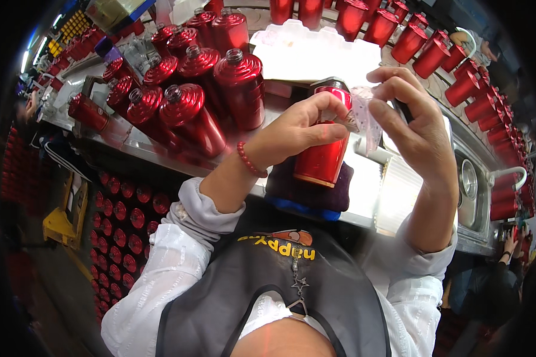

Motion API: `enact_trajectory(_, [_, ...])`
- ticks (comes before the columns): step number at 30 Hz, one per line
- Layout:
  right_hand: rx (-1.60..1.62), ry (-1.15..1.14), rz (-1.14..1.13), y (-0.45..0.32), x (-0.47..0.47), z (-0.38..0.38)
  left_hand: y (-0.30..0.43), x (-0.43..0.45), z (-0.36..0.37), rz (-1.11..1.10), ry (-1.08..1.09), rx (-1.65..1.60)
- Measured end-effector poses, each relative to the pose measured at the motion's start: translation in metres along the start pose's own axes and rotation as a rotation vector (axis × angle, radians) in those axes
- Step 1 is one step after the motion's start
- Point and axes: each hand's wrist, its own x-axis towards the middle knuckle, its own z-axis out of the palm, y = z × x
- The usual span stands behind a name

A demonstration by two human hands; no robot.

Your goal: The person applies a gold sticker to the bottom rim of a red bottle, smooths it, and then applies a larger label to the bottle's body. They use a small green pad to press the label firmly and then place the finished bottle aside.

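Note:
A glossy red bottle [320,156] lies tilted on a dark folded cloth [277,183] at the bench edge, its neck pointing away from me. My left hand [308,127] is over the bottle's side, thumb and fingers bent around a small patterned piece; whether it also grips the bottle is not plain. To the right, my right hand [402,111] is raised with fingers curved and apart. A thin translucent film strip [370,122] with small marks hangs between the hands, close to the right fingertips; whether they pinch it I cannot tell.
Red bottles [239,85] stand grouped at the left, beside a purple-capped container [108,50]. Behind the hands lies a white foam tray [312,53]. More red bottles [411,42] line a curved conveyor. A sink [468,178] is at the right, with a co-worker's hands [510,243] beyond.

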Motion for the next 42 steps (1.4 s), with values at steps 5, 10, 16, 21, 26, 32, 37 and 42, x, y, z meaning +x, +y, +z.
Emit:
enact_trajectory(5, [0.119,0.071,0.011,0.013,-0.007,-0.001,0.005,0.006,-0.006,-0.012,-0.006,0.007])
enact_trajectory(10, [0.177,0.035,0.159,0.031,-0.013,0.007,0.028,0.011,-0.028,0.025,0.052,0.247])
enact_trajectory(16, [0.166,0.11,0.208,0.065,-0.025,0.023,0.073,0.047,-0.044,0.287,0.011,1.121])
enact_trajectory(21, [-0.344,0.346,0.032,0.074,-0.016,0.001,0.095,0.08,-0.043,0.471,-0.165,1.722])
enact_trajectory(26, [-0.506,0.107,-0.18,0.044,0.044,-0.003,0.139,0.093,-0.008,0.255,-0.394,1.837])
enact_trajectory(32, [-0.162,0.041,-0.201,0.096,0.066,-0.017,0.122,0.109,-0.031,0.397,-0.156,1.493])
enact_trajectory(37, [0.136,0.045,0.153,0.158,0.083,-0.021,0.098,0.075,-0.032,0.366,0.271,1.205])
enact_trajectory(42, [-0.156,-0.001,0.249,0.252,0.122,0.028,-0.014,0.006,-0.029,0.285,0.456,0.777])
